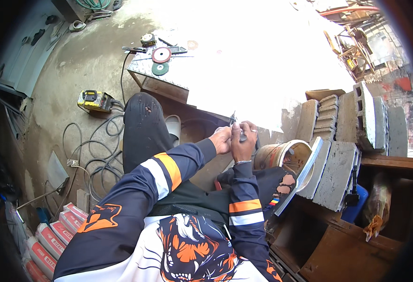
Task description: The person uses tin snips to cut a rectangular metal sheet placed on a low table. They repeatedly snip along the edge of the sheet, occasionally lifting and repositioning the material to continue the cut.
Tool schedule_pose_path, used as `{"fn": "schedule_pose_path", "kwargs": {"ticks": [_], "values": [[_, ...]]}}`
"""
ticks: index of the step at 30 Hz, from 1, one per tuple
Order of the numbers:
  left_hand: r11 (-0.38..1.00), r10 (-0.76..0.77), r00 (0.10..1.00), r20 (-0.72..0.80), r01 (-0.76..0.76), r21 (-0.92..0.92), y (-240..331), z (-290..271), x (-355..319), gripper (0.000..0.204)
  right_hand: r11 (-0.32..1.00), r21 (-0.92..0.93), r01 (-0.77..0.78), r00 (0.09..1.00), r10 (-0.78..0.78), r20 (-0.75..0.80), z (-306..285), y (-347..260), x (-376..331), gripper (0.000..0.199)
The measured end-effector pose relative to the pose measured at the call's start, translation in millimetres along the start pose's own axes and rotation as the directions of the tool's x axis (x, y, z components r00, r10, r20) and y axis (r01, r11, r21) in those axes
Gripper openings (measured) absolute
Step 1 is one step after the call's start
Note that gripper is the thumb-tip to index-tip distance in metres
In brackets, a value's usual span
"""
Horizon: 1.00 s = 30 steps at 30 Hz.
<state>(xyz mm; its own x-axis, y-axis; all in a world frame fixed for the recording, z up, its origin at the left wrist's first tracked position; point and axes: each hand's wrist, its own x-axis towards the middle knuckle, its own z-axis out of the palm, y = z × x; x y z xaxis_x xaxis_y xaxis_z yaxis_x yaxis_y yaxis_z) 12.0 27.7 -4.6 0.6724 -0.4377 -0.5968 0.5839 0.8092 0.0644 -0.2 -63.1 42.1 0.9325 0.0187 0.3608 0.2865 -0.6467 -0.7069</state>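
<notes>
My left hand (222, 140) and my right hand (243, 143) are held close together at the near edge of a bright table (184, 95). Both are closed, with fingers curled round a small dark tool with a pointed tip (233, 116). The tip sticks up past my fingers; the rest is mostly covered, so its kind cannot be made out. On the table's left corner lie a reddish grinding disc (161, 55), a green disc (160, 69), a tape measure (148, 39) and a clamp on a black cable (133, 49).
A yellow-black welding machine (94, 100) stands on the floor at left, beside coiled cables (104, 162). At right are a dirty bucket (268, 155), a metal strip (302, 175) and grey concrete blocks (337, 175). Red-and-white boxes (51, 240) are stacked lower left.
</notes>
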Motion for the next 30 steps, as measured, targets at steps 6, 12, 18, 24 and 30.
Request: {"fn": "schedule_pose_path", "kwargs": {"ticks": [6,12,18,24,30], "values": [[0.998,-0.022,1.0,0.008,0.023,-0.054,-16.1,13.5,2.1,0.031,0.994,-0.054,0.098,0.991,-0.092,0.096,-7.8,2.5,8.5,0.022],[0.963,0.007,0.998,0.066,0.012,-0.268,-32.6,-27.9,29.3,0.034,0.966,-0.122,0.226,0.967,-0.207,0.148,-4.7,-3.6,9.5,0.01],[0.976,0.011,0.993,0.114,0.015,-0.218,-24.9,-27.8,24.2,0.03,0.969,-0.125,0.214,0.969,-0.195,0.149,-0.8,-0.1,8.6,0.008],[0.992,-0.101,0.989,0.108,0.092,0.087,-25.3,2.5,-8.7,0.037,0.997,0.072,-0.025,0.996,0.019,0.082,-31.4,23.9,46.5,0.016],[0.992,-0.116,0.984,0.138,0.108,0.064,-35.9,8.5,8.7,0.055,0.968,0.189,-0.167,0.978,0.138,0.159,-27.3,13.9,36.7,0.019]]}}
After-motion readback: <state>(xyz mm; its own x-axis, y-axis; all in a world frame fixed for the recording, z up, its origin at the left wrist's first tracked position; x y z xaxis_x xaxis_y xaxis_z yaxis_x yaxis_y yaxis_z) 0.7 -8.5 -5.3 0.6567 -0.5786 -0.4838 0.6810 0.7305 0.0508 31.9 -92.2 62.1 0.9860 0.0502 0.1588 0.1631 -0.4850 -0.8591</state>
